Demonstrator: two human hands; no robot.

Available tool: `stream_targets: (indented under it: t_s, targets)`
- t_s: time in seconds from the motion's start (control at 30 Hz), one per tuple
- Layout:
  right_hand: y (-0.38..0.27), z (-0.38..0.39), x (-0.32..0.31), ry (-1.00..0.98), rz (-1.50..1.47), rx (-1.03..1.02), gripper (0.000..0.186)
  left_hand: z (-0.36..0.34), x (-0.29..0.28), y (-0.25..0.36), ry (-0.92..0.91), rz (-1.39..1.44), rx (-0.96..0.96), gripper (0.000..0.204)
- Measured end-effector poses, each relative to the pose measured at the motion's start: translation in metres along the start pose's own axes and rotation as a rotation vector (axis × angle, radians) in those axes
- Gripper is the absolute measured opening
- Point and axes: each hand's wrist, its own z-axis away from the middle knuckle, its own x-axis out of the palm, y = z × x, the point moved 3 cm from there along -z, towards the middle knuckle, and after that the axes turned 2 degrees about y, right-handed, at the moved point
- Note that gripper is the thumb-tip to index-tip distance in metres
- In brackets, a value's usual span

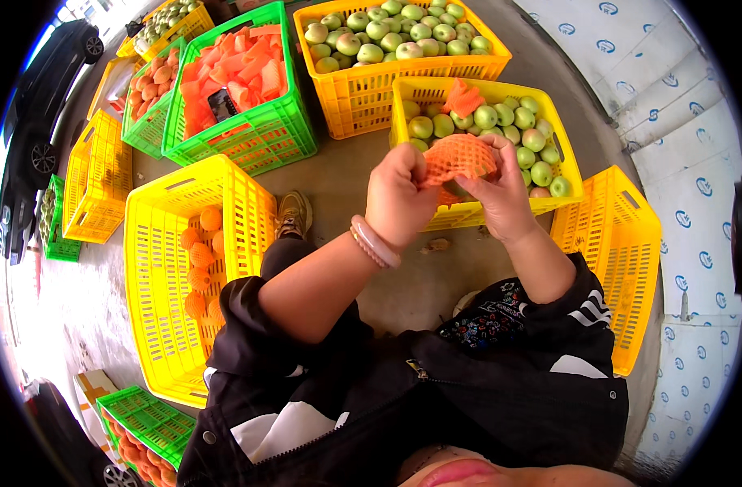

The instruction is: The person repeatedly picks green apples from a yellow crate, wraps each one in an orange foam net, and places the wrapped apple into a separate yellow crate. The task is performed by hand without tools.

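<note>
In front of me, my left hand (399, 195) and my right hand (505, 191) both grip an orange foam net sleeve (456, 156), stretched between them. Beneath my right thumb a small greenish patch shows, perhaps fruit inside the sleeve; my fingers hide most of it. Just beyond my hands stands a yellow crate (567, 154) of green apples (513, 134), some blushed red. More sleeves (463, 97) lie bunched on those apples. To my left, a yellow crate (164, 300) holds several fruits in orange net sleeves (199, 256) along its bottom.
A green crate (249, 144) full of orange sleeves, with a phone (221, 105) on top, stands at the far left. Next to it is another yellow crate (411, 81) of apples. A yellow crate (618, 260) stands at my right, near a wrapped wall (695, 203). Cars (42, 130) are parked at left.
</note>
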Motion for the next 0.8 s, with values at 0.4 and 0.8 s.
stream_targets:
  t_s: [0.4,0.8]
  targets:
    - [-0.023,0.017,0.017,-0.061,0.780,-0.715,0.060,0.020,0.021,-0.008,-0.226,0.846,-0.379,0.039]
    - [-0.013,0.026,0.028,-0.322,0.407,-0.784,0.067,-0.004,0.004,0.005,-0.233,1.036,-0.321,0.057]
